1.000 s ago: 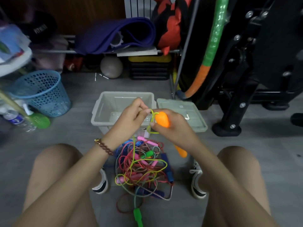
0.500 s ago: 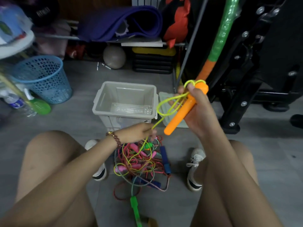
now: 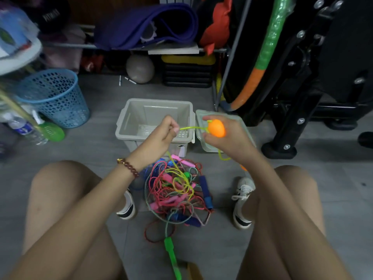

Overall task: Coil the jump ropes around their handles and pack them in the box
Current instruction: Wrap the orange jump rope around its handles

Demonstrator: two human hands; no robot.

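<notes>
My right hand (image 3: 226,138) grips an orange jump-rope handle (image 3: 216,128), its end facing me, in front of the box lid. A yellow-green rope (image 3: 190,128) runs taut from that handle to my left hand (image 3: 163,134), which pinches it over the open grey box (image 3: 129,118). From my left hand the rope drops into a tangled pile of jump ropes (image 3: 177,190) on the floor between my feet, with pink, blue and green handles. One green handle (image 3: 170,251) lies nearer me.
The box lid (image 3: 247,126) lies right of the box. A blue mesh basket (image 3: 54,98) and bottles stand at left. A black exercise machine (image 3: 292,98) and a hoop stand at right. A shelf with a purple mat and a ball is behind.
My right hand came down from its raised position and turned the orange handle end-on. My left hand rose from the pile to box height, pulling the yellow-green rope taut.
</notes>
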